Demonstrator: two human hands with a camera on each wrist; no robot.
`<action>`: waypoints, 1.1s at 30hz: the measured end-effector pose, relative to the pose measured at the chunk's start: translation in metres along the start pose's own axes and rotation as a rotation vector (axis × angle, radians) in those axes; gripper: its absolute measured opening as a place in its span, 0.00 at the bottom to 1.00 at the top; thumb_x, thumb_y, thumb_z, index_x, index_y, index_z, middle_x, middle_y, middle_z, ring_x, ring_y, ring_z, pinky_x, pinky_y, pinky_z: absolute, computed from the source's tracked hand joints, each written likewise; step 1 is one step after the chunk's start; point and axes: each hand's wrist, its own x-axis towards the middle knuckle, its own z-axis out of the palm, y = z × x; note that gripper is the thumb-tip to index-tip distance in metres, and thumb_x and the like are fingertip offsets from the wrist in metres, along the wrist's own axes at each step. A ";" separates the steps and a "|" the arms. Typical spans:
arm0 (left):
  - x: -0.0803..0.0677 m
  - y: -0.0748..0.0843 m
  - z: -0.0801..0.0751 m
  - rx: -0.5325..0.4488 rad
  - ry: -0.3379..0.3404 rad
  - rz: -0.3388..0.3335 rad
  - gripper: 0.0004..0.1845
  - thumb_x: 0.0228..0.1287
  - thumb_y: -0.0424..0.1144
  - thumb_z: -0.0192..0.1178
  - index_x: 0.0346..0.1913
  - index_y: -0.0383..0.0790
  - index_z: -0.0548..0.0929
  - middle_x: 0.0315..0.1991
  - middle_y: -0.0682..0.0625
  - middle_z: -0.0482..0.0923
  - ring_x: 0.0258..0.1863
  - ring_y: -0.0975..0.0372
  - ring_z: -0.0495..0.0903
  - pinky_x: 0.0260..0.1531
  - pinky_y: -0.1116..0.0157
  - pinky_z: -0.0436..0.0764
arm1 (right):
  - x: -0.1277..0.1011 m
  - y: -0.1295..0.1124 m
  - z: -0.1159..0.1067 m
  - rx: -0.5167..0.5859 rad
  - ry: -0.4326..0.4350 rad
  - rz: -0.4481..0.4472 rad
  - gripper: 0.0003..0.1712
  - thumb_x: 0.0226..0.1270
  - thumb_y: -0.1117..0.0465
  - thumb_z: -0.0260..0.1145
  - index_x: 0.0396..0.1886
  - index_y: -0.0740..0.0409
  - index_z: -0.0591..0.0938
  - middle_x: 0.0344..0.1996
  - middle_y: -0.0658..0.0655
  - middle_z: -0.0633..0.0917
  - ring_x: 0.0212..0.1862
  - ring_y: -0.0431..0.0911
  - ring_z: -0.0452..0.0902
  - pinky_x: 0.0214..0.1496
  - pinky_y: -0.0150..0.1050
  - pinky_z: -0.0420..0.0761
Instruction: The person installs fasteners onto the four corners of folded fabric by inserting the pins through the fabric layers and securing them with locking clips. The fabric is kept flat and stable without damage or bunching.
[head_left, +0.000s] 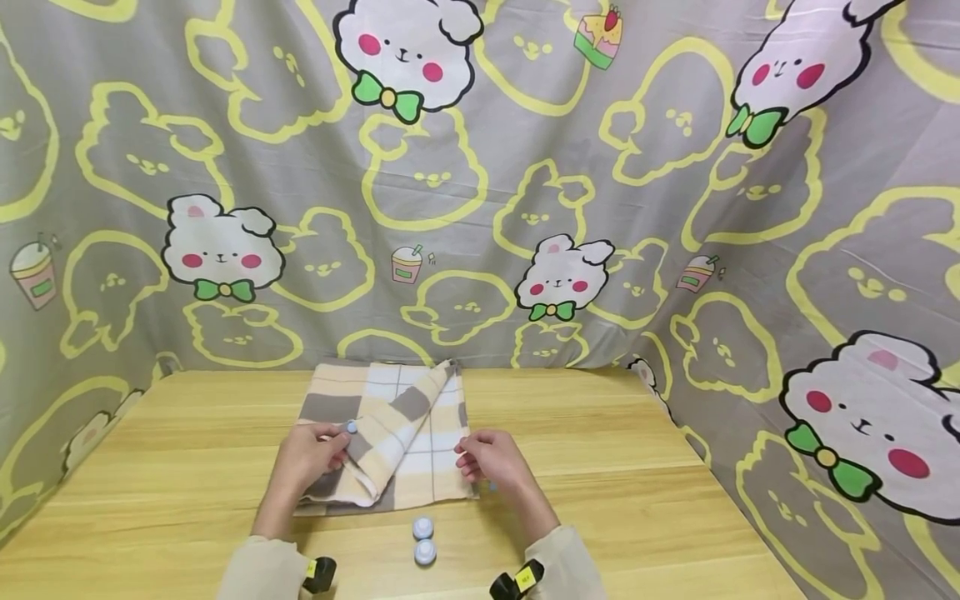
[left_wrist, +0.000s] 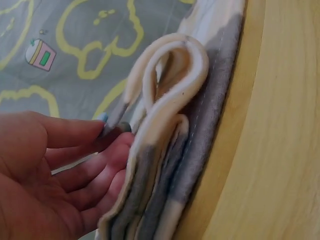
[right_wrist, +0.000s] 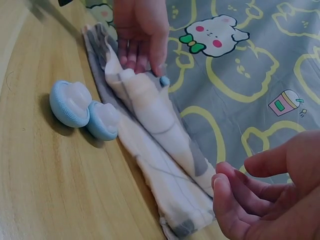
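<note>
A plaid fleece blanket (head_left: 442, 467) in beige, grey and white lies folded, one flap turned back diagonally across it. My left hand (head_left: 311, 454) pinches the edge of that flap between thumb and fingers, where a small blue piece (head_left: 351, 426) shows at the fingertips. Seen from the left wrist, the blanket (left_wrist: 170, 105) stands in a rounded loop beside the fingers. By the blanket's right edge, my right hand (head_left: 495, 458) has loosely bent fingers and holds nothing visible. A small blue bit (head_left: 492, 486) shows beside it, mostly hidden.
Two round blue-and-white pieces, one (head_left: 423, 527) just behind the other (head_left: 425, 552), sit on the wooden table (head_left: 615, 517) in front of the blanket. In the right wrist view they have ribbed blue bases and pale tops. A patterned curtain (head_left: 450, 183) surrounds the table's back and sides.
</note>
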 end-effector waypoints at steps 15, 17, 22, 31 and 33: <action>-0.004 0.014 -0.001 0.032 0.057 0.033 0.11 0.69 0.33 0.60 0.42 0.26 0.85 0.24 0.46 0.85 0.23 0.62 0.83 0.23 0.68 0.77 | 0.000 0.004 0.000 -0.054 0.008 -0.053 0.10 0.68 0.67 0.65 0.39 0.74 0.83 0.26 0.57 0.84 0.27 0.41 0.78 0.33 0.36 0.83; -0.006 0.018 0.002 0.039 0.073 0.047 0.10 0.68 0.34 0.60 0.40 0.27 0.85 0.23 0.46 0.85 0.22 0.62 0.82 0.23 0.68 0.76 | 0.000 0.005 -0.001 -0.103 -0.005 -0.065 0.09 0.64 0.68 0.67 0.38 0.73 0.84 0.26 0.55 0.84 0.28 0.42 0.77 0.34 0.36 0.83; -0.011 0.032 0.016 0.061 0.089 0.097 0.08 0.67 0.34 0.62 0.39 0.30 0.86 0.23 0.45 0.85 0.21 0.61 0.81 0.24 0.66 0.72 | -0.004 0.004 0.000 -0.326 -0.039 -0.077 0.12 0.50 0.71 0.73 0.37 0.66 0.86 0.25 0.52 0.82 0.28 0.43 0.74 0.32 0.35 0.75; -0.024 0.052 0.061 0.115 -0.005 0.234 0.04 0.64 0.32 0.64 0.32 0.37 0.86 0.22 0.52 0.83 0.22 0.64 0.76 0.24 0.65 0.74 | -0.009 0.003 0.007 -0.597 -0.088 -0.033 0.22 0.33 0.81 0.71 0.34 0.63 0.83 0.28 0.53 0.77 0.32 0.45 0.71 0.33 0.36 0.73; -0.026 0.053 0.070 0.126 -0.031 0.244 0.04 0.63 0.32 0.65 0.31 0.38 0.86 0.23 0.51 0.83 0.23 0.63 0.77 0.25 0.64 0.75 | -0.009 0.004 0.008 -0.612 -0.086 -0.045 0.22 0.34 0.82 0.69 0.34 0.63 0.83 0.27 0.52 0.77 0.32 0.45 0.71 0.34 0.36 0.73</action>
